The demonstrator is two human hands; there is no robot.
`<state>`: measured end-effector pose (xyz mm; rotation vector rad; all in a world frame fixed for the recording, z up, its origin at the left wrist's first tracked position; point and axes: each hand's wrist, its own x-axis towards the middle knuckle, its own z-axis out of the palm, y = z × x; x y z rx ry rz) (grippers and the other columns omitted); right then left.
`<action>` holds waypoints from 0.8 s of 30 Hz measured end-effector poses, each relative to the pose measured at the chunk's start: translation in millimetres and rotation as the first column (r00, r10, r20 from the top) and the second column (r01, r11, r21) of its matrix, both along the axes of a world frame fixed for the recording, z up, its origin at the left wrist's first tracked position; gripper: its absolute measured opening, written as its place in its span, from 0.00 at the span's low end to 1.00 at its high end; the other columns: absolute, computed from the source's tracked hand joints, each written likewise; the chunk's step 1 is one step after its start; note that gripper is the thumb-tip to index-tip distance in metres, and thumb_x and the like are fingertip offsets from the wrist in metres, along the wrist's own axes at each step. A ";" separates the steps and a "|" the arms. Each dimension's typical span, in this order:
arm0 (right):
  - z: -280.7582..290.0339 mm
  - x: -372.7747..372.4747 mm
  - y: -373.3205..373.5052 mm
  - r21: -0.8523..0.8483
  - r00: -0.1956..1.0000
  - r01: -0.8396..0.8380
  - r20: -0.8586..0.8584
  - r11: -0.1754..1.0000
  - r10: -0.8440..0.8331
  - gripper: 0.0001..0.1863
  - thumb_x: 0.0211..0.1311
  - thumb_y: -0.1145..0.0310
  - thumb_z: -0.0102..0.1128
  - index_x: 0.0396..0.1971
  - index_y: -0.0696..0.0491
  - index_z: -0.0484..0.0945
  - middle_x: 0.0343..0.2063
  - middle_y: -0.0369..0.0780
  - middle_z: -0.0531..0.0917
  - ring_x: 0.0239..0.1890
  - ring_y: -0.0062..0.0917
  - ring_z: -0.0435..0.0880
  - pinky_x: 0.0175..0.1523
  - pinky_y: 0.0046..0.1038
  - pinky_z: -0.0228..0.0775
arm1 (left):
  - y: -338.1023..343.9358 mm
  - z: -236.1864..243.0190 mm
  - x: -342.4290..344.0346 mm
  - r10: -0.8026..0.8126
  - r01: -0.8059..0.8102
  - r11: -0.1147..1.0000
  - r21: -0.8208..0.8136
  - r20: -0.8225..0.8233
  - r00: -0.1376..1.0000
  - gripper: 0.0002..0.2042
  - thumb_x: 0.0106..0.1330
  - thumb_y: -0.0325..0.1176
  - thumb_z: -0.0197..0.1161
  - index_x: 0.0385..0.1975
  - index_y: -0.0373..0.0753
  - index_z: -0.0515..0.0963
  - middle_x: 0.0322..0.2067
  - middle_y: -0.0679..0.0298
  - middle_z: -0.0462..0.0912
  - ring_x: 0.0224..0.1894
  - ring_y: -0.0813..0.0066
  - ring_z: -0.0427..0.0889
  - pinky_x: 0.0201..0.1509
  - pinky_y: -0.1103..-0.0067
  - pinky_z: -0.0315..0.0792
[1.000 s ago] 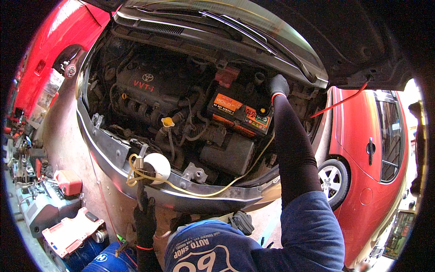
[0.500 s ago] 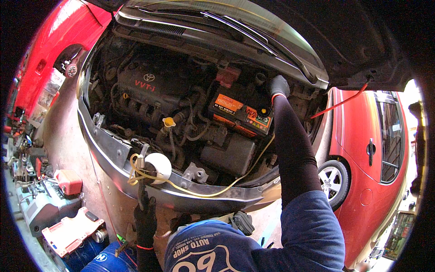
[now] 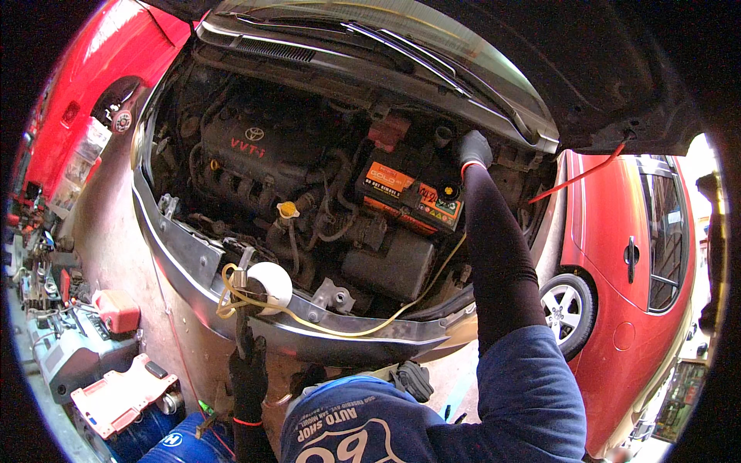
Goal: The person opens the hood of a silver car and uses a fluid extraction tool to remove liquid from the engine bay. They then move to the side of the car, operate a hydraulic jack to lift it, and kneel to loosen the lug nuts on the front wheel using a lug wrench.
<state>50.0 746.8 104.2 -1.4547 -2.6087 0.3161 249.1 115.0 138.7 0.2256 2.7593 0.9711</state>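
Note:
My right hand point(image 3: 475, 147), black-gloved, is curled beside the orange-and-black battery point(image 3: 409, 193) at the back right of the engine bay; what its fingers hold is hidden. My left hand point(image 3: 248, 363), also gloved, is low at the front bumper, closed around something dark below a metal-ended tool point(image 3: 240, 278) that I cannot clearly make out. A white round container point(image 3: 274, 282) sits by that tool, with a clear yellowish hose point(image 3: 370, 330) looped there and running toward the battery's right side. A yellow cap point(image 3: 287, 209) and the dark engine cover point(image 3: 262, 131) lie further left.
The raised hood point(image 3: 617, 77) has a red prop rod point(image 3: 579, 174). Red cars point(image 3: 77, 92) point(image 3: 625, 347) stand left and right. At lower left are a red box point(image 3: 116, 309), a grey machine point(image 3: 77, 359), a pale creeper board point(image 3: 123, 393), blue drums point(image 3: 185, 440) and assorted tools.
My right hand has shifted very slightly at the back of the engine bay. Nothing else has visibly changed.

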 end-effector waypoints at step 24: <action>-0.7 59.1 -20.3 0.310 0.780 -0.390 -0.390 0.867 0.490 0.22 0.59 0.58 0.65 0.47 0.57 0.78 0.48 0.50 0.80 0.50 0.45 0.80 0.56 0.38 0.73 | -17.9 -17.1 7.4 -0.287 0.254 0.956 -0.148 -0.284 0.915 0.13 0.71 0.33 0.58 0.51 0.37 0.77 0.48 0.44 0.77 0.47 0.41 0.76 0.49 0.57 0.72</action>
